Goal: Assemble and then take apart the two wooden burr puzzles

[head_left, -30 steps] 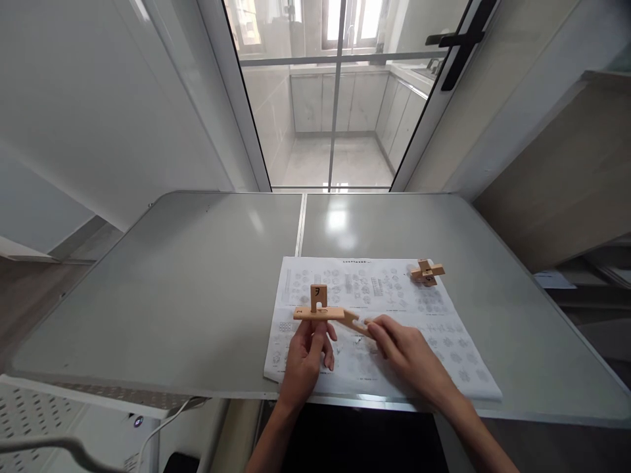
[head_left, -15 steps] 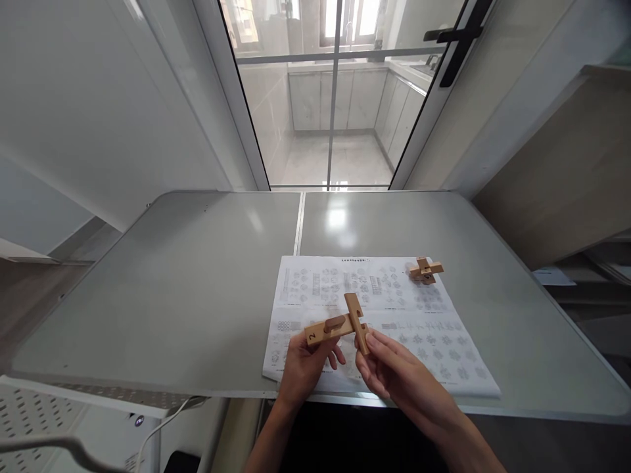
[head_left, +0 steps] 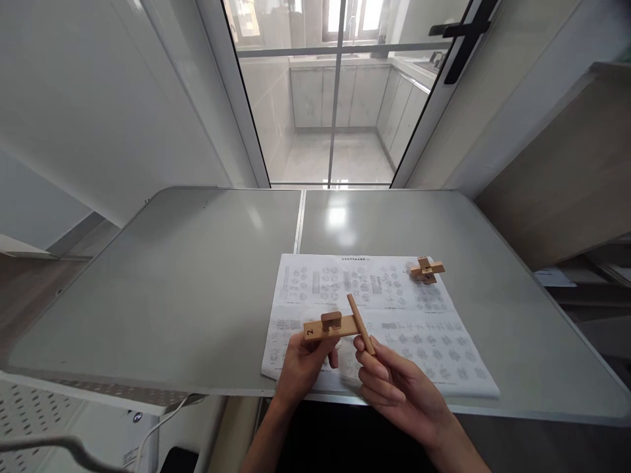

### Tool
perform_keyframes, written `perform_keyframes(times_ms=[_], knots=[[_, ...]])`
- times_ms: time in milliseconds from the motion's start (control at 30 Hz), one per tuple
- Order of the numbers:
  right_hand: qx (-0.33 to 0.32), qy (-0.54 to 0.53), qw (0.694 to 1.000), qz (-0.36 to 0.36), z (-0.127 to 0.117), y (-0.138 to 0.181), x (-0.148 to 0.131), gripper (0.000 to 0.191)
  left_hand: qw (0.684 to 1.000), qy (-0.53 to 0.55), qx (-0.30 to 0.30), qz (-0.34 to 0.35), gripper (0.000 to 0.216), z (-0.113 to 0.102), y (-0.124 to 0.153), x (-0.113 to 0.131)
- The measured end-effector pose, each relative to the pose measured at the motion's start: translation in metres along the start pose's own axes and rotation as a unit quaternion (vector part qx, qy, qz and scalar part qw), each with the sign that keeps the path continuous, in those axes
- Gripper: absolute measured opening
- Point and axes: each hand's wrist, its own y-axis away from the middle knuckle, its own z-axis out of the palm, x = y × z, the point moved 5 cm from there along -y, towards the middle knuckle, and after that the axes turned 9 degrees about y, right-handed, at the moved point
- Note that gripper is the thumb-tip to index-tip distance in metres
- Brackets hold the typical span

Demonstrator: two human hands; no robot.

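Observation:
My left hand (head_left: pixel 302 366) is closed on a flat wooden puzzle piece (head_left: pixel 315 330) marked "2", with a small darker piece (head_left: pixel 331 320) standing up from its middle. Between the thumb and fingers of my right hand (head_left: pixel 394 378) is the lower end of a slim wooden stick (head_left: pixel 361 322). This stick lies across the right end of the flat piece and appears to touch it; whether the two are joined I cannot tell. Both hands are above a printed instruction sheet (head_left: pixel 325 282) covered with small drawings.
Several crossed wooden pieces (head_left: pixel 426 270) sit together on the sheet's upper right corner. The grey folding table (head_left: pixel 197 289) has a seam at its middle. Beyond it stands a glass door (head_left: pixel 315 157) with a black handle. A white perforated unit (head_left: pixel 44 414) and a cable are at lower left.
My right hand has turned the slim stick so its narrow side now shows and its notches are out of sight. The flat piece in my left hand has tilted slightly.

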Motion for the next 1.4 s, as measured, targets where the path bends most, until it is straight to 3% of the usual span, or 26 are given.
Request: perform_keyframes(times_ms=[300, 600, 767, 1067, 1267, 1400], knots=[[-0.049, -0.056, 0.997, 0.019, 0.007, -0.005, 0.015, 0.025, 0.999, -0.015, -0.029, 0.010, 0.041, 0.012, 0.003, 0.006], [-0.051, -0.060, 0.996, 0.038, 0.007, -0.010, 0.033, 0.025, 0.996, -0.047, -0.070, 0.042, 0.026, 0.009, 0.004, 0.000], [-0.059, -0.075, 0.994, 0.043, 0.013, -0.007, 0.034, 0.025, 0.996, -0.039, -0.080, 0.024, 0.024, 0.011, 0.006, 0.002], [-0.098, -0.075, 0.991, 0.055, 0.024, -0.003, 0.028, 0.021, 0.989, -0.058, -0.115, 0.074, 0.025, 0.014, 0.007, 0.004], [-0.071, -0.050, 0.995, 0.048, 0.029, -0.004, 0.025, 0.024, 0.989, -0.052, -0.126, 0.055, 0.030, 0.020, 0.007, 0.013], [0.007, 0.041, 0.999, 0.008, 0.024, 0.009, 0.007, 0.028, 0.990, -0.092, -0.089, 0.058, 0.033, 0.018, 0.004, 0.006]])
